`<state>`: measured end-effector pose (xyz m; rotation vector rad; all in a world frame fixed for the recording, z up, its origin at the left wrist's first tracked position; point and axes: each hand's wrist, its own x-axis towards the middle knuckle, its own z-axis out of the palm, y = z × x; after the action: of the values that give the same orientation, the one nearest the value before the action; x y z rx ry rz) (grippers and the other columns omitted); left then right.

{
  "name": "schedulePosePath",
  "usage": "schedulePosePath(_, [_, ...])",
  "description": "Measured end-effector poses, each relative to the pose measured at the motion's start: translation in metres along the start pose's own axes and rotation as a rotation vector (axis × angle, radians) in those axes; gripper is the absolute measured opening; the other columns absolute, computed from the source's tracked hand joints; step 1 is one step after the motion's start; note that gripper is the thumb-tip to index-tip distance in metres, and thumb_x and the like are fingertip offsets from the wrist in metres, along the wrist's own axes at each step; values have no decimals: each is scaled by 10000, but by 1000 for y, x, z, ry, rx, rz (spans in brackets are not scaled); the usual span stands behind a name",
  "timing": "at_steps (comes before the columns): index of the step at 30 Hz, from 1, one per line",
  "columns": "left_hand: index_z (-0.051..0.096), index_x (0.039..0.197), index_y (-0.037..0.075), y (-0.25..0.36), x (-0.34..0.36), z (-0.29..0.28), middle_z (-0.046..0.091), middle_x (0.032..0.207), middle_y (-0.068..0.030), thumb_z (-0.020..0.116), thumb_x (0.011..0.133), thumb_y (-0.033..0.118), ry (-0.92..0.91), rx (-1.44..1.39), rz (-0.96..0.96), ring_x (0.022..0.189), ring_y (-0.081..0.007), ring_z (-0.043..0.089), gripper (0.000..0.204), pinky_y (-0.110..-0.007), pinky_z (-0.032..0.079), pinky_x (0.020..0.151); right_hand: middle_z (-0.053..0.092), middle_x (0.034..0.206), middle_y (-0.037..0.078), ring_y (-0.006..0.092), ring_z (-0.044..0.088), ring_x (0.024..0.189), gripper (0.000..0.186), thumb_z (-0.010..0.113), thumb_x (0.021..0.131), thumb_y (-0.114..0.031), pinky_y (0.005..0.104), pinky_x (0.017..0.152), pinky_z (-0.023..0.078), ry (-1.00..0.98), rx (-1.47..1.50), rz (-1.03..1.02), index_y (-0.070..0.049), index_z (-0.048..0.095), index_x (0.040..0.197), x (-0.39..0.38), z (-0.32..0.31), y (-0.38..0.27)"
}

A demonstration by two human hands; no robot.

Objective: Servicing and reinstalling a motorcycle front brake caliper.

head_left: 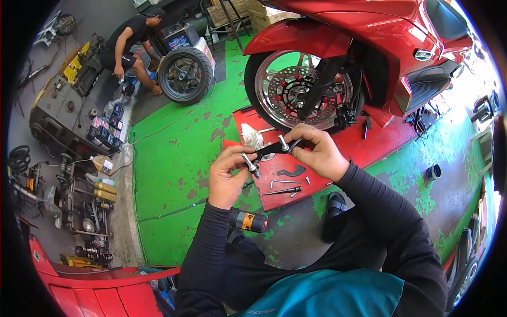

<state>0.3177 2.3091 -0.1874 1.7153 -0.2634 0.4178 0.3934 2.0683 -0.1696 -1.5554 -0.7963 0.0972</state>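
Note:
Between both hands I hold a small black bracket [270, 148] above the red platform. A silver bolt [248, 160] stands in its left end, and a second bolt [283, 141] passes through it near the right end. My left hand [226, 178] is closed, its thumb and fingers pinching the left end by the bolt. My right hand [319, 154] grips the other end between thumb and fingers. Under my hands lie a dark curved bracket [291, 171], a hex key [285, 183], a black-handled screwdriver-like tool [283, 190] and a few loose bolts.
A red scooter [364, 31] stands ahead, its front wheel [296, 90] with perforated brake disc over the red platform [364, 145]. A cordless power tool [248, 220] sits near my feet. Far left, another person [127, 42] crouches by a loose wheel [185, 76]. Bottles [104, 191] line the left side.

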Motion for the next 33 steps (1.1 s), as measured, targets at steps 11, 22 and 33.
schedulePosePath(11, [733,1010,5,-6,-1,-3,669,1079,-88,648,764,-172,-31,33,-4,983,-153,651,314,-282,546,820,632,1013,36,88,618,895,253,648,863,30,252,803,507,16,50,26,10,643,1115,-1,2,5])
schedulePosePath(22, [715,1021,-11,-8,-3,-6,668,1050,-103,684,766,-181,-44,-21,-24,991,-177,653,308,-284,535,861,652,998,24,67,602,870,249,661,886,2,247,797,509,14,54,89,12,641,1133,-1,3,1])
schedulePosePath(33, [723,988,-3,-2,-7,-4,714,936,-33,756,824,-22,36,16,-128,822,-91,641,168,-248,523,755,617,1000,20,68,571,887,246,703,909,-59,245,798,491,9,45,56,21,628,1130,-1,5,-2])
